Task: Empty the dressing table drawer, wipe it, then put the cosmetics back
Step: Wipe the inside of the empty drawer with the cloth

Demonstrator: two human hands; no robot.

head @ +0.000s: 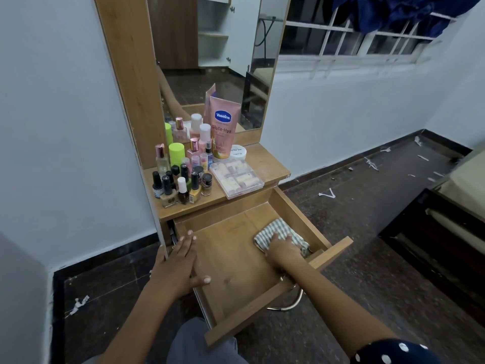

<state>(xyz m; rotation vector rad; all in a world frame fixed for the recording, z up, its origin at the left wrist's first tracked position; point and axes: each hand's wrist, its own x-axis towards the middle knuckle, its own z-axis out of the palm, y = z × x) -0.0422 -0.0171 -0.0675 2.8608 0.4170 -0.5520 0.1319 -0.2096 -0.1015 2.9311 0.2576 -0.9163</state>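
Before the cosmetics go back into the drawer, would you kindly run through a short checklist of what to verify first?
1. Drawer emptied: ok, only the striped cloth lies inside.
2. Drawer pulled out far enough: ok, its floor shows.
3. Wiping finished: not ok, the right hand presses the cloth in the far right corner.
4. Drawer steadied: ok, the left hand rests on its left edge.
5. Drawer floor dry and clean: cannot tell.
6. Cosmetics within reach: ok, the nail polish bottles, pink tube and clear case stand on the dressing table top.
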